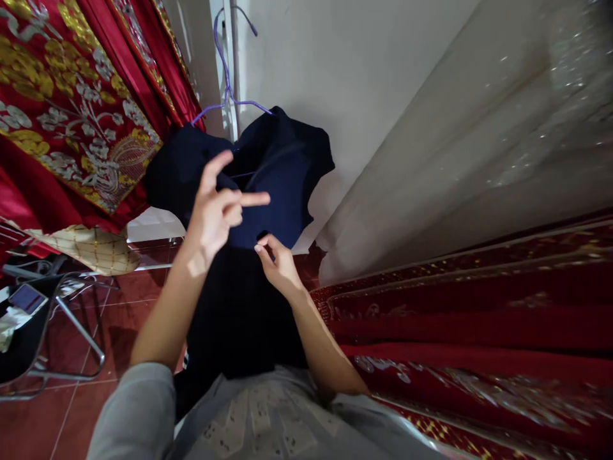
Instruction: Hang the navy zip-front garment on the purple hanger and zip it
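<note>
A dark navy dress (282, 166) hangs on a purple wire hanger (225, 70) against a white wall. My left hand (218, 207) is raised in front of its chest, thumb and index finger stretched out, the other fingers curled, holding nothing I can see. My right hand (278, 259) is lower, at the waist, with its fingertips pinching the dark fabric.
Red garments with gold and silver embroidery (67, 96) hang at the left. More red embroidered cloth (479, 332) and a pale sheer fabric (479, 140) fill the right. A metal-framed chair (71, 306) with a phone (27, 298) stands on the red tiled floor at the lower left.
</note>
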A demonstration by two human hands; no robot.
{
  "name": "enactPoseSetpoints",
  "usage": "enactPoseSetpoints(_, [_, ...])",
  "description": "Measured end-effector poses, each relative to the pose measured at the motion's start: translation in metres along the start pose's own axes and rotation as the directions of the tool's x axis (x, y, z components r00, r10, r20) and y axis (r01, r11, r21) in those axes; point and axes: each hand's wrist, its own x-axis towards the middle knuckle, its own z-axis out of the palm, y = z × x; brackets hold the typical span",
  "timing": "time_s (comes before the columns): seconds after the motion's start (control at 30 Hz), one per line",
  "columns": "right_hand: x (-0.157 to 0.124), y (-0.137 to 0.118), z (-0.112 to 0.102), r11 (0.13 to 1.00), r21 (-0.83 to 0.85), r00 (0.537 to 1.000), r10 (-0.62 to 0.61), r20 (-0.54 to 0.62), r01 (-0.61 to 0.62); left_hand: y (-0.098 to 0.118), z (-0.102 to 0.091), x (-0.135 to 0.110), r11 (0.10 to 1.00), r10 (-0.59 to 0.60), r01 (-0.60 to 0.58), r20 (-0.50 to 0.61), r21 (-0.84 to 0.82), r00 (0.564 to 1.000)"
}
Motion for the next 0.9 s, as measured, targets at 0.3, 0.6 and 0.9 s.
enactPoseSetpoints(0.3, [0.051, 0.007, -0.018, 0.989, -0.035, 0.988, -0.142, 0.062, 0.145, 0.059, -0.009, 0.066, 0.898, 0.304, -0.255, -0.085, 0.359, 0.949])
enactPoseSetpoints(0.6, [0.141, -0.131, -0.057, 0.937, 0.274, 0.976, -0.197, -0.091, 0.215, 0.044, -0.009, 0.041, 0.727, 0.392, -0.317, 0.011, 0.610, 0.920])
enactPoseSetpoints(0.9, [0.171, -0.119, -0.035, 0.944, 0.086, 0.947, -0.319, -0.016, 0.320, 0.010, -0.014, 0.065, 0.925, 0.254, -0.217, -0.082, 0.311, 0.964])
